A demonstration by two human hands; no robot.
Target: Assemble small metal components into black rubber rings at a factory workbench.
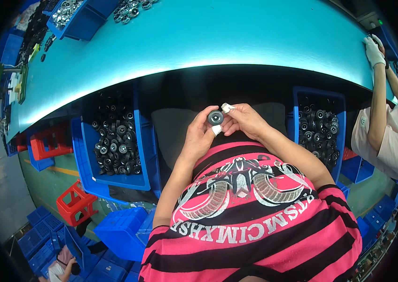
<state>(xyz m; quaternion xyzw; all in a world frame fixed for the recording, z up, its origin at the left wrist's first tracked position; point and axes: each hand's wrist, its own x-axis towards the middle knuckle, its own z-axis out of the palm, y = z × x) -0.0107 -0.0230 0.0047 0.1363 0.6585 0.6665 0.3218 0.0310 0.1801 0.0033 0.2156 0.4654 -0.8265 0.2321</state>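
A small black wheel [215,117] with a metal centre is held in front of my chest. My left hand [200,132] grips it between fingers and a thumb wrapped in white. Close against its right side is my right hand [246,120], its fingers curled inward and one digit covered in white. Whether those curled fingers hold anything is hidden. A blue crate [146,145] full of similar black wheels [116,136] stands to my left. To my right, another blue crate [296,110] holds more of them.
Ahead runs a long turquoise worktable [199,42], with a blue bin [83,23] of shiny parts and loose wheels [130,10] at its far left. A co-worker's gloved hand [374,50] rests at the right end. Red stools [75,203] and blue crates [121,230] stand on the floor.
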